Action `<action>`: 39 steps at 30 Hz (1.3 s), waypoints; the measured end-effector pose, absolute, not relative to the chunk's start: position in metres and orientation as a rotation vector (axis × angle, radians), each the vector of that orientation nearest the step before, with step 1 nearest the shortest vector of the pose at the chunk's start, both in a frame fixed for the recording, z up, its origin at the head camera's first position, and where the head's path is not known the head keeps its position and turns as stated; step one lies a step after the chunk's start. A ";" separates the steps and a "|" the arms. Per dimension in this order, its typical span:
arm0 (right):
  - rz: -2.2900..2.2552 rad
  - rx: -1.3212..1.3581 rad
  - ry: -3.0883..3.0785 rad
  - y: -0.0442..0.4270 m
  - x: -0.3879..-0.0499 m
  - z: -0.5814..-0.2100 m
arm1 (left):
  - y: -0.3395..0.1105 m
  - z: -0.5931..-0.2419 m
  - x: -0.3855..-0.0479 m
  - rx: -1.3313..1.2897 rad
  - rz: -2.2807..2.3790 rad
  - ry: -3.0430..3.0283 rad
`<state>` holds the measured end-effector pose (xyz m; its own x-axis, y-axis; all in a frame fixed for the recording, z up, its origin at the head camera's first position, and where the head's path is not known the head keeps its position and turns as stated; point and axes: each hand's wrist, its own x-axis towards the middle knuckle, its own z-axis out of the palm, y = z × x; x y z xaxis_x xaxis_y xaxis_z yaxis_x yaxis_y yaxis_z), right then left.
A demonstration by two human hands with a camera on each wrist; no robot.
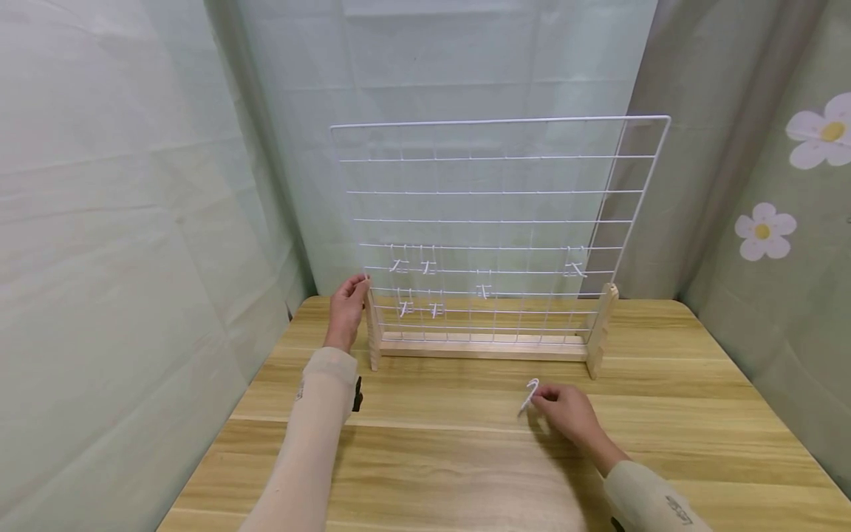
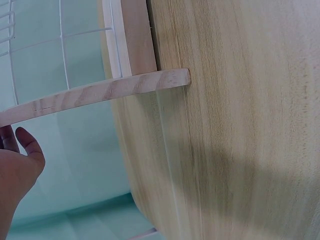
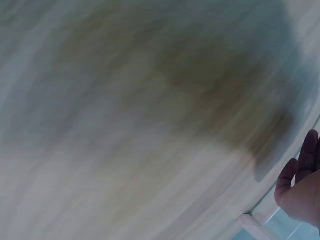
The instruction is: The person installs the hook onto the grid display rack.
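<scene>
A white wire grid (image 1: 495,221) stands upright in a pale wooden base (image 1: 485,347) on the table. My left hand (image 1: 347,309) grips the stand's left edge, at the top of the left wooden post (image 2: 100,92). Part of those fingers is hidden behind the post in the left wrist view. In front of the base, my right hand (image 1: 568,410) pinches a small white hook (image 1: 530,395) between thumb and fingertips, above the table. The hook is not visible in the right wrist view, where the right hand (image 3: 302,185) is cut by the frame's edge.
Several white hooks hang on the lower grid, among them one hook (image 1: 483,290) near the middle and another (image 1: 575,267) at the right. The wood-grain table (image 1: 425,458) extends in front of the stand. Pale curtains (image 1: 133,258) surround the table.
</scene>
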<state>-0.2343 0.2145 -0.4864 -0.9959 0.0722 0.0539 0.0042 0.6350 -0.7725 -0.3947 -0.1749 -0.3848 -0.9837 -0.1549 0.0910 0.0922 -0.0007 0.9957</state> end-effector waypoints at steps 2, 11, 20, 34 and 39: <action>1.280 -0.093 -2.760 0.213 -0.236 -0.482 | -0.174 -0.379 -0.389 0.069 -2.123 -2.092; 1.179 -0.262 -2.651 0.203 -0.247 -0.465 | -0.174 -0.379 -0.388 0.049 -2.116 -2.090; 1.061 -0.335 -2.443 0.188 -0.257 -0.451 | -0.174 -0.393 -0.399 0.042 -2.071 -2.056; 0.913 -0.341 -2.313 0.163 -0.278 -0.406 | -0.175 -0.389 -0.396 0.050 -2.086 -2.066; 0.883 -0.384 -2.333 0.157 -0.286 -0.389 | -0.175 -0.388 -0.396 0.050 -2.094 -2.066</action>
<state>-0.2861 0.1573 -0.3887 -0.7729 0.4583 0.4388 0.0528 0.7357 -0.6753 -0.3962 -0.1748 -0.3881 -0.9796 -0.1647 0.1153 0.1176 -0.0039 0.9931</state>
